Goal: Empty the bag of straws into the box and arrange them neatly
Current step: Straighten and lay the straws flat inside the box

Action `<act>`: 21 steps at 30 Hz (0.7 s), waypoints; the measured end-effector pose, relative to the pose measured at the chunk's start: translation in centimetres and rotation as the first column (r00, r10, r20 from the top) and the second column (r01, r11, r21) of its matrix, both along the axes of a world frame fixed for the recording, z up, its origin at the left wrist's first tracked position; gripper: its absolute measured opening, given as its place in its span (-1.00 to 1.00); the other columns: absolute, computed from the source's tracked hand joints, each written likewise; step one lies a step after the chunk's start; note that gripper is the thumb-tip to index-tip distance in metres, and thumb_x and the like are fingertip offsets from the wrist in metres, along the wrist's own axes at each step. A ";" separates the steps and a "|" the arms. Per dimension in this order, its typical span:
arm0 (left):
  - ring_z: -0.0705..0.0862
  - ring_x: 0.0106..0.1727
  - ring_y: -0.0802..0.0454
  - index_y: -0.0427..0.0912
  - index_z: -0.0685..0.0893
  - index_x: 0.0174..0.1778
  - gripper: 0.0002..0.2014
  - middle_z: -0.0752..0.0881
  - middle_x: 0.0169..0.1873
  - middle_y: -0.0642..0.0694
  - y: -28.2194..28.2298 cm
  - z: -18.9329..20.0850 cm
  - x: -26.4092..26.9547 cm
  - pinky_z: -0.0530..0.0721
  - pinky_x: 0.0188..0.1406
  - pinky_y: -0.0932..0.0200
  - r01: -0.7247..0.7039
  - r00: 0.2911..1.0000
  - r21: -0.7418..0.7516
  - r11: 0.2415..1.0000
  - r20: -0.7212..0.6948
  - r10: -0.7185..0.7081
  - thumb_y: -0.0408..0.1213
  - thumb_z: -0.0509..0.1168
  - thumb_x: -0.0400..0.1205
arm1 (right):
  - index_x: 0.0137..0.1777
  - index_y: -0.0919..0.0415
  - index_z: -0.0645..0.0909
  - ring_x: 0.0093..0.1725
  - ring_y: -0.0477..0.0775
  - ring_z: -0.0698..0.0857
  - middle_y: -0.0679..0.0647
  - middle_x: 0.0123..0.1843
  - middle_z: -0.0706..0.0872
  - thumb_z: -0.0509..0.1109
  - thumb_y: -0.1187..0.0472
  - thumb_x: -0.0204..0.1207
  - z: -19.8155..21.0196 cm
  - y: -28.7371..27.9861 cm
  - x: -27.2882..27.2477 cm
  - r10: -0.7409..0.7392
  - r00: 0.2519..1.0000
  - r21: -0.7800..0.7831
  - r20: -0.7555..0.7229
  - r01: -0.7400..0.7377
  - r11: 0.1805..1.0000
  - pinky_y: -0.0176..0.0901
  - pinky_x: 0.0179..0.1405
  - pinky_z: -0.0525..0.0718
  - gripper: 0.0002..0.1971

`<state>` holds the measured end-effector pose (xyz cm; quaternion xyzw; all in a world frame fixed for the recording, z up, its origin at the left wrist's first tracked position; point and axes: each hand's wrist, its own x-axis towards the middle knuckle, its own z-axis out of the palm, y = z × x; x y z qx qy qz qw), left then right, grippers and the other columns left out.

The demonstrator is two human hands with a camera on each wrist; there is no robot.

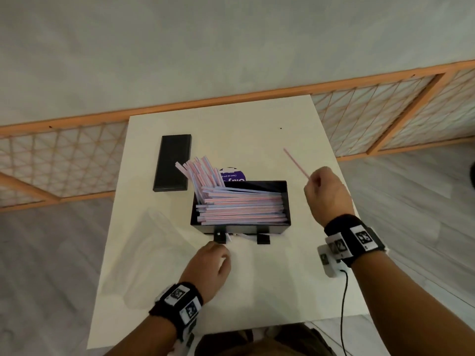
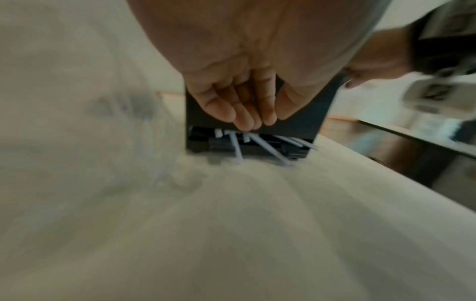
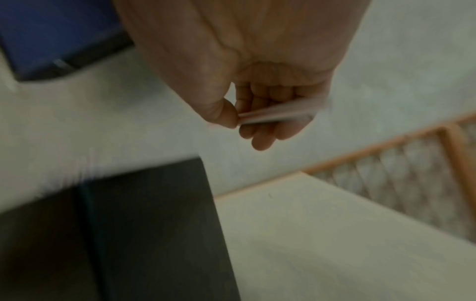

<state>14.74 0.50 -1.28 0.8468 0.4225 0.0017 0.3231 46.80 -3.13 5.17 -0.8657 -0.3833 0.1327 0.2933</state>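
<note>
An open black box (image 1: 285, 199) in the middle of the white table holds a flat stack of pink and blue paper-wrapped straws (image 1: 241, 206); another bunch (image 1: 203, 170) leans up out of its far left corner. A few straws (image 2: 260, 142) poke out of the slot at the box's front foot. My left hand (image 1: 223, 253) reaches to that slot, its fingertips (image 2: 247, 122) close together at those straw ends. Right of the box, my right hand (image 1: 312, 179) is raised and pinches one pink straw (image 1: 295, 163) between thumb and fingers. The clear plastic bag (image 1: 156, 227) lies flat left of the box.
The black lid (image 1: 172, 163) lies at the back left of the table (image 1: 270, 291). A purple label (image 1: 232, 174) shows behind the box. A wood lattice screen (image 1: 385, 111) runs along the wall. A black cable (image 1: 343, 299) hangs from my right wrist.
</note>
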 end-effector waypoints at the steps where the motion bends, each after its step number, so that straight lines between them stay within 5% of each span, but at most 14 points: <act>1: 0.67 -0.07 0.14 0.03 0.68 -0.01 -0.93 0.68 -0.01 0.07 0.4 -0.5 -0.1 0.60 -0.06 0.26 -0.101 0.995 -0.101 0.990 -0.020 0.100 -0.16 0.29 0.70 | -0.01 0.14 0.52 -0.19 0.16 0.61 0.05 -0.13 0.66 0.32 0.19 0.66 1.5 0.4 -0.3 0.042 0.999 0.078 0.022 -0.044 0.996 -0.06 -0.23 0.54 -0.95; 4: 0.74 -0.06 -0.01 -0.09 0.74 -0.04 -0.86 0.79 -0.08 -0.04 0.9 -1.8 0.6 0.62 -0.05 0.13 -0.379 0.921 -0.339 0.861 -0.044 0.387 -0.14 0.32 0.72 | 0.01 0.09 0.55 -0.15 0.08 0.64 0.00 -0.10 0.67 0.34 0.20 0.65 3.8 1.7 -1.8 0.261 0.960 0.181 0.101 -0.276 0.944 -0.05 -0.20 0.61 -0.98; 8: 0.77 -0.14 -0.29 -0.18 0.68 -0.36 -0.63 0.79 -0.35 -0.19 0.6 -3.7 3.2 0.66 -0.09 0.00 -0.532 0.807 -0.527 0.663 -0.077 0.586 0.00 0.34 0.66 | 0.04 0.11 0.62 -0.10 0.15 0.66 0.03 -0.05 0.67 0.37 0.16 0.61 2.4 2.9 -4.5 0.541 0.825 -0.028 0.166 -0.544 0.839 0.02 -0.10 0.65 -0.92; 11: 0.74 -0.21 -0.17 -0.30 0.79 -0.12 -0.46 0.82 -0.24 -0.19 0.1 -5.8 4.9 0.58 -0.31 0.21 -0.652 0.689 -0.552 0.519 -0.147 0.710 0.22 0.38 0.56 | 0.18 0.10 0.66 -0.03 0.17 0.64 0.07 0.08 0.65 0.40 0.09 0.54 0.4 2.8 -5.3 0.592 0.779 -0.124 0.206 -0.579 0.806 0.06 0.03 0.68 -0.75; 14: 0.70 -0.36 -0.09 -0.38 0.80 0.03 -0.37 0.82 -0.25 -0.23 0.0 -6.8 6.2 0.49 -0.53 0.34 -0.690 0.594 -0.601 0.405 -0.149 0.791 0.23 0.45 0.50 | 0.37 0.13 0.62 0.17 0.21 0.63 0.12 0.30 0.61 0.32 0.01 0.54 -1.1 2.4 -5.3 0.603 0.775 -0.107 0.192 -0.594 0.797 0.13 0.24 0.66 -0.57; 17: 0.73 -0.39 -0.15 -0.41 0.79 0.09 -0.23 0.85 -0.25 -0.21 0.4 -7.3 7.0 0.55 -0.37 0.21 -0.686 0.471 -0.664 0.298 -0.094 0.877 0.28 0.48 0.28 | 0.57 0.13 0.50 0.40 0.27 0.57 0.17 0.54 0.52 0.27 -0.03 0.60 -2.2 2.2 -5.3 0.662 0.712 -0.152 0.234 -0.645 0.749 0.23 0.47 0.54 -0.45; 19: 0.58 -0.54 -0.11 -0.27 0.85 -0.26 -0.45 0.68 -0.55 -0.09 0.6 -7.6 7.4 0.51 -0.33 0.13 -0.657 0.415 -0.718 0.229 -0.092 0.905 0.22 0.51 0.22 | 0.62 0.10 0.44 0.51 0.25 0.52 0.17 0.64 0.45 0.23 -0.02 0.64 -2.5 2.1 -5.5 0.677 0.693 -0.199 0.247 -0.648 0.735 0.29 0.63 0.37 -0.45; 21: 0.44 -0.61 -0.05 -0.13 0.64 -0.64 -0.58 0.54 -0.64 -0.05 0.5 -7.7 7.8 0.41 -0.42 0.12 -0.604 0.362 -0.784 0.141 -0.113 0.925 0.03 0.60 0.36 | 0.59 0.07 0.47 0.45 0.18 0.61 0.12 0.57 0.57 0.15 -0.02 0.69 -2.9 1.9 -5.7 0.684 0.677 -0.230 0.271 -0.644 0.729 0.33 0.69 0.23 -0.50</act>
